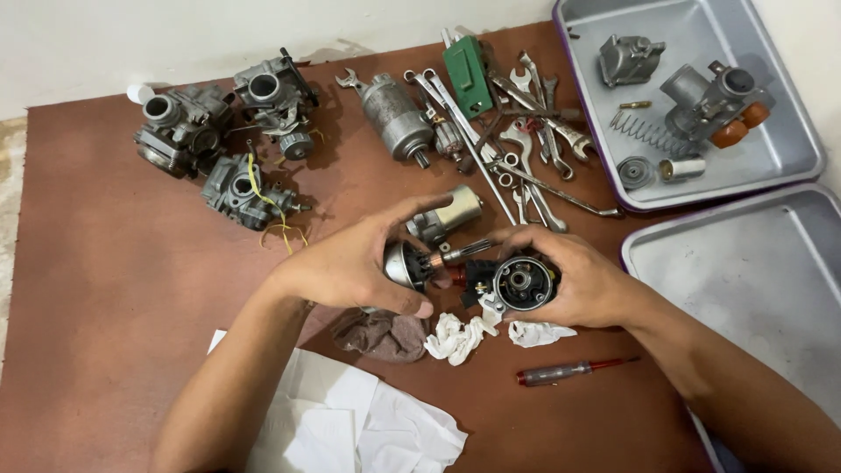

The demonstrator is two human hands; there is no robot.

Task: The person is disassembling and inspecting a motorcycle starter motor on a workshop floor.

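Head view, brown worktop [114, 289]. Far-right grey tray [788, 162]: carburettor body [714, 101], small housing [628, 59], spring [644, 133], two round caps. Near-right tray [753, 263]: bare. Centre: left hand [350, 263] closed around motor armature [412, 265]; right hand [574, 276] closed around round end cover [523, 283], the two parts just beside each other. Far middle: wrenches [526, 149], starter motor [394, 114]. Far left: three carburettors [219, 131]. Near: rags [455, 337], screwdriver [569, 370], white paper [350, 420]. Open room: left and near-left worktop; wall edge far.
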